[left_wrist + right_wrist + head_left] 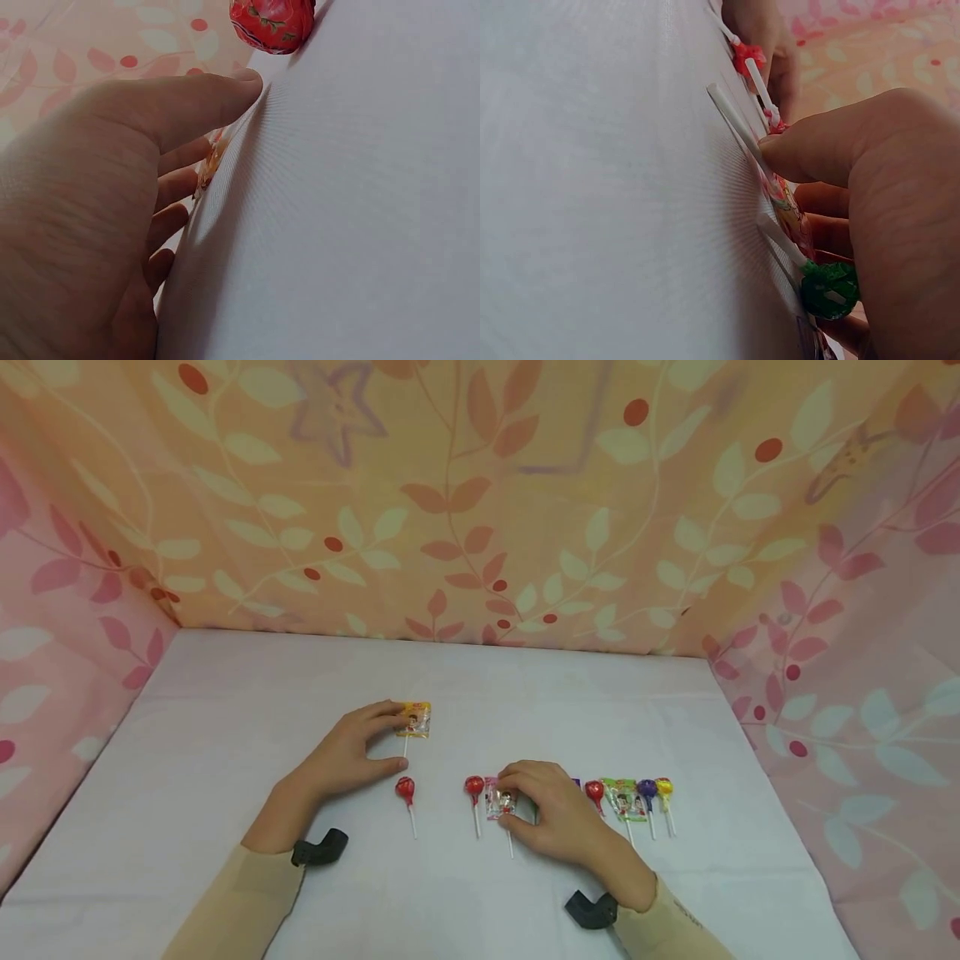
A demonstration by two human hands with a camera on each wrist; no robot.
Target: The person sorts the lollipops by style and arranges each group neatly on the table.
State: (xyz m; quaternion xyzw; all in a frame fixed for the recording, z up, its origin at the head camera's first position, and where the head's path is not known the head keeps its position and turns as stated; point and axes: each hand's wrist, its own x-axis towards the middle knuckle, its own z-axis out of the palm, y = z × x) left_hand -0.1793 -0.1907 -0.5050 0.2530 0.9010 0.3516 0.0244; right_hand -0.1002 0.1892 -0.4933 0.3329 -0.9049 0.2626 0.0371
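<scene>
My left hand (352, 745), loosely spread, at yellow packet (422, 720); right hand (558, 814) over pink packet (492, 802) (pinching? can't tell), should avoid green lollipop (828, 291) beside it.

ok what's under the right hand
Under the right hand lie a pink lollipop, partly covered, and a green lollipop, seen from the right wrist. From above, a purple wrapper shows only its edge; the rest is covered.

On your desk (262, 693) you have six ball lollipops (405, 790), three of them red, and four flat-wrapped lollipops (625, 799), one mostly hidden.
</scene>
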